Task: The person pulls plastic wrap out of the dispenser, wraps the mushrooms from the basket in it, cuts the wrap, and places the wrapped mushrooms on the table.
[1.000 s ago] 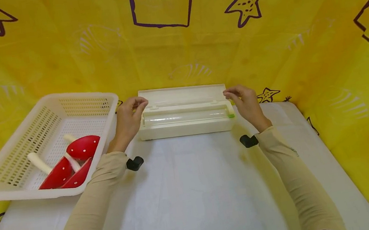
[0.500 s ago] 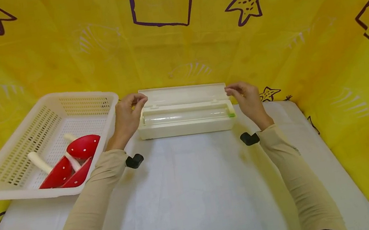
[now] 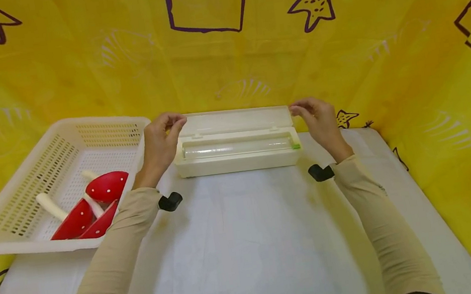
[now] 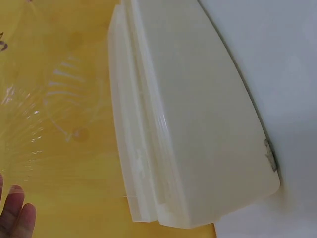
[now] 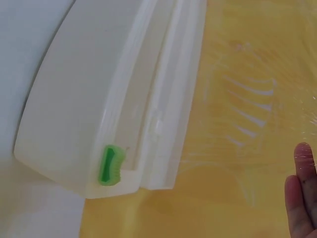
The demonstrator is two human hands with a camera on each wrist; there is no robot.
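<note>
A cream cling film dispenser (image 3: 240, 163) stands on the table with its lid (image 3: 236, 119) tipped back and a roll of cling film (image 3: 237, 147) inside. A clear sheet of cling film (image 4: 59, 134) stretches up from the box, creased near the fingers. Its left corner is pinched by my left hand (image 3: 160, 145), thumb against fingertips. My right hand (image 3: 321, 122) pinches the right corner at about the same height, level with the raised lid. A green slider (image 5: 112, 165) sits at the right end of the box's front edge.
To the left, a white perforated basket (image 3: 28, 249) holds three red, white-spotted ladles (image 3: 107, 187) with pale handles. The table (image 3: 249, 245) has a white cover. A yellow patterned cloth (image 3: 225, 73) hangs right behind the dispenser and along the sides.
Both hands have risen slightly in the head view, away from the box, drawing the cling film farther out. The dispenser and basket have stayed put.
</note>
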